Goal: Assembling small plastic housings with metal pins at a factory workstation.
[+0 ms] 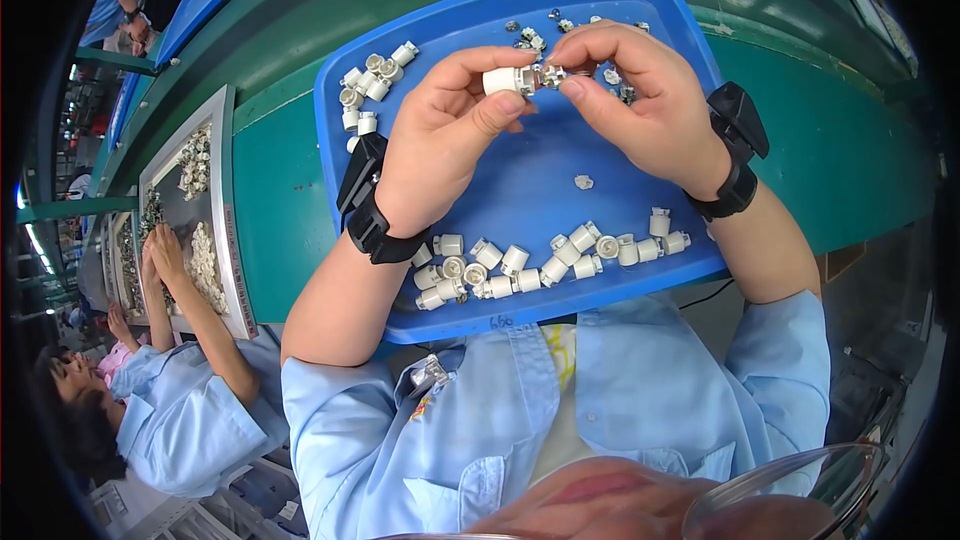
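Note:
Over a blue tray (545, 145), my two hands meet at one small assembly. My left hand (432, 130) is closed on a white cylindrical socket housing (503, 81), held sideways between thumb and fingers. From the other side my right hand (650, 105) pinches a small metal-and-white insert (552, 77) at the housing's open end. The two parts touch or nearly touch; how deep the insert sits I cannot tell. Black straps with bulky pieces circle both wrists.
Several white housings (515, 260) lie along the tray's near side, and another cluster (376, 77) at its far left. Small metal parts (530, 38) lie at the far side, with a loose white piece (584, 182) mid-tray. Left, a co-worker's hands (165, 255) work over a metal-framed tray (232, 230).

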A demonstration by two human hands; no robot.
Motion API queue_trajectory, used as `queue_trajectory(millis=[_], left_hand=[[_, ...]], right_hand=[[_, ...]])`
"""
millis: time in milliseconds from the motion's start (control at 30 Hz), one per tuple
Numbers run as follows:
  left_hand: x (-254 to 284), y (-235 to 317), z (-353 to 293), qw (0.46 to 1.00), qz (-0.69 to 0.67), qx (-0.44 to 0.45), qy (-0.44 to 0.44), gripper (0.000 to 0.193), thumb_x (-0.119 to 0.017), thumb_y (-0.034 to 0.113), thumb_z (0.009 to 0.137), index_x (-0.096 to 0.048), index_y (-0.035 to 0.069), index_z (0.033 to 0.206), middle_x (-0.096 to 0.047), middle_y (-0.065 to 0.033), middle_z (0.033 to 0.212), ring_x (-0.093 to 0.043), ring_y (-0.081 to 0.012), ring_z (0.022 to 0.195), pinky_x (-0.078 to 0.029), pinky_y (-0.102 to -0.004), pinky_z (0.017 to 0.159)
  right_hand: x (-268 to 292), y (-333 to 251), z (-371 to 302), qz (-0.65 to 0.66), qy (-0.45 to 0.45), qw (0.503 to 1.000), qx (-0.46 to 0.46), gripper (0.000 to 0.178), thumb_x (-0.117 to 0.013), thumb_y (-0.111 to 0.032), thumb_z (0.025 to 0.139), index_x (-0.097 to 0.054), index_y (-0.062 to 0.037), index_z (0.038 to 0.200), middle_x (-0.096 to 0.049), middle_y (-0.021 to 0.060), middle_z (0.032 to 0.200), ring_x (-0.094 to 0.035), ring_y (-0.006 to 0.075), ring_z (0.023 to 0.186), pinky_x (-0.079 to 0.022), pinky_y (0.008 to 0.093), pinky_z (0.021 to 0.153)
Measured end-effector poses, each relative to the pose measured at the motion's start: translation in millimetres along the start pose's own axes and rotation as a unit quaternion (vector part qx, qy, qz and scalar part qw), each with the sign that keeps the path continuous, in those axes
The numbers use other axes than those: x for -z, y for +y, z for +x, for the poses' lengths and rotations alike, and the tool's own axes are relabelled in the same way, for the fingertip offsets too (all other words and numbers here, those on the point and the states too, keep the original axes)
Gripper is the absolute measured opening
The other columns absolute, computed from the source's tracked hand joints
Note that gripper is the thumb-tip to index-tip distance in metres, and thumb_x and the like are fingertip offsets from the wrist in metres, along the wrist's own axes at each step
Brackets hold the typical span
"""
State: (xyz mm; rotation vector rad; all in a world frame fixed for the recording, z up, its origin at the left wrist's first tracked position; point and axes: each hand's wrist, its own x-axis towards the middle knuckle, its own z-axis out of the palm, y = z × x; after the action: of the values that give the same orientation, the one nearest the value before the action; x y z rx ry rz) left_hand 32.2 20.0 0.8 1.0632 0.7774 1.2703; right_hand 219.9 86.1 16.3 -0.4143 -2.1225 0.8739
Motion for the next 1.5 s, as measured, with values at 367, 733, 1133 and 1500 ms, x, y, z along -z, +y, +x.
queue_trajectory(millis=[367, 733, 1133, 1500], left_hand=[[-2.4, -1.9, -1.8, 0.998, 0.018, -0.056, -0.004, 0.031, -0.064, 0.0, 0.077, -0.052, 0.001, 0.105, -0.057, -0.0072, 0.102, -0.055, -0.0118, 0.09, -0.046, -0.0246, 0.08], [-3.1, -5.2, -2.0, 0.993, 0.043, -0.11, 0.014, 0.031, -0.068, 0.0, 0.073, -0.055, 0.002, 0.102, -0.057, -0.005, 0.097, -0.054, -0.0117, 0.088, -0.046, -0.0239, 0.078], [-1.2, -6.4, -2.6, 0.977, 0.149, -0.154, 0.024, 0.032, -0.071, 0.003, 0.071, -0.058, 0.002, 0.1, -0.054, -0.0027, 0.09, -0.051, -0.0099, 0.079, -0.043, -0.0224, 0.073], [-0.2, -0.6, -4.8, 0.952, 0.236, -0.194, 0.024, 0.032, -0.072, 0.006, 0.069, -0.06, 0.001, 0.099, -0.054, -0.0036, 0.085, -0.05, -0.0108, 0.076, -0.042, -0.0226, 0.07]], right_hand=[[-2.4, -7.5, 4.7, -0.095, 0.024, 0.989, 0.107, 0.016, -0.063, -0.001, 0.071, -0.06, -0.002, 0.086, -0.06, 0.0081, 0.083, -0.057, 0.0217, 0.076, -0.045, 0.0293, 0.067], [-2.9, -4.4, 2.3, -0.145, 0.032, 0.978, 0.144, 0.023, -0.064, -0.001, 0.072, -0.061, -0.0003, 0.095, -0.06, 0.0103, 0.083, -0.057, 0.0236, 0.074, -0.045, 0.0301, 0.065], [-3.3, -8.1, 0.4, -0.164, 0.039, 0.975, 0.148, 0.023, -0.065, -0.001, 0.07, -0.063, -0.0008, 0.093, -0.06, 0.0098, 0.076, -0.057, 0.0241, 0.07, -0.045, 0.0303, 0.062], [-4.3, -11.2, -1.1, -0.169, 0.045, 0.97, 0.169, 0.021, -0.067, 0.0, 0.069, -0.062, -0.0008, 0.09, -0.061, 0.0094, 0.077, -0.057, 0.024, 0.07, -0.045, 0.0303, 0.063]])
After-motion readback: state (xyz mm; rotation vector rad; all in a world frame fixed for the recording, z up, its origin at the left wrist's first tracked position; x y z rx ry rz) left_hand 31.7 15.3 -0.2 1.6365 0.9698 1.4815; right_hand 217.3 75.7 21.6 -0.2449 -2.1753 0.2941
